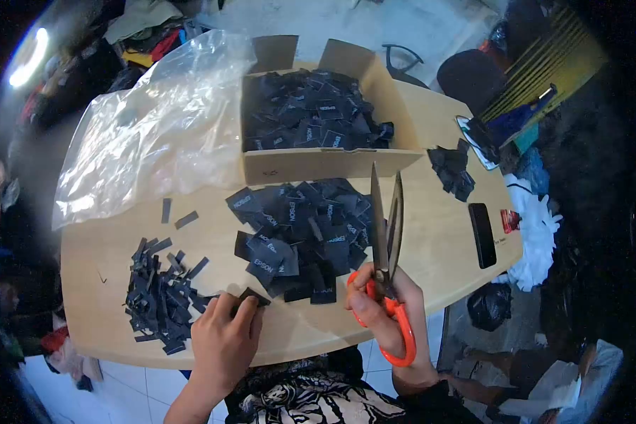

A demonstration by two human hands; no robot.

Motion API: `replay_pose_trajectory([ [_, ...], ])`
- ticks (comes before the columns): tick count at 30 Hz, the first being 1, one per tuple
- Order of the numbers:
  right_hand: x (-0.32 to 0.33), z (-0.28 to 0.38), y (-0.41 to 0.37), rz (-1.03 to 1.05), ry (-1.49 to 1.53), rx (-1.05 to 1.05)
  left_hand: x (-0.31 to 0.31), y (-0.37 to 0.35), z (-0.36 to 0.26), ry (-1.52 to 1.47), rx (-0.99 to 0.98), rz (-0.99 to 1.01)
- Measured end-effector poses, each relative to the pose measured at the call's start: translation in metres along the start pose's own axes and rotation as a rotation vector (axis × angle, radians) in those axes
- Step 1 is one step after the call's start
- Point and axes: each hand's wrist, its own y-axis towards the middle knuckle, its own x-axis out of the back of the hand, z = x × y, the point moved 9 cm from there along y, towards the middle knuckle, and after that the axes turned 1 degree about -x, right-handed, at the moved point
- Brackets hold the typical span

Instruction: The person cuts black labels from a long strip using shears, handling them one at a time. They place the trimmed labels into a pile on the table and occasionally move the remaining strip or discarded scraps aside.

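Observation:
My right hand [378, 314] grips a pair of scissors [396, 339] by its orange handles, with the blades pointing up and slightly parted. Near the table's front edge, my left hand [225, 332] has its fingers closed on a black fabric label [256, 296]. Just beyond it spreads a pile of black labels [297, 226], several printed EPSON in white. To the left of my left hand lies a heap of narrow black strips [159, 297]. Two loose strips, one of them a dark strip [186, 220], rest farther up the table.
An open cardboard box [318, 167] full of black labels stands at the back. Beside it lies a clear plastic bag [155, 134]. On the right are a small group of black pieces [452, 169], a black phone [482, 235] and a red packet [510, 220]. The wooden table [431, 233] has a curved edge.

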Motion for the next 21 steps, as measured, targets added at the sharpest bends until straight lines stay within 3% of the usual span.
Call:
replay_pose_trajectory([
  [13,0.013,-0.012,-0.003,-0.039,0.046,-0.072,0.042,0.058,-0.022,-0.326,-0.092,-0.205],
  [17,0.013,-0.015,-0.002,-0.029,0.014,-0.116,0.014,0.069,-0.031,-0.251,-0.05,-0.017],
  [19,0.011,-0.008,0.0,-0.041,-0.107,-0.047,0.011,0.067,-0.027,-0.465,0.024,-0.015],
  [20,0.011,-0.01,0.0,-0.008,-0.138,-0.082,0.002,0.063,-0.025,-0.534,0.058,0.138],
  [21,0.008,-0.012,0.0,-0.007,-0.136,-0.084,0.003,0.059,-0.025,-0.533,0.06,0.139],
])
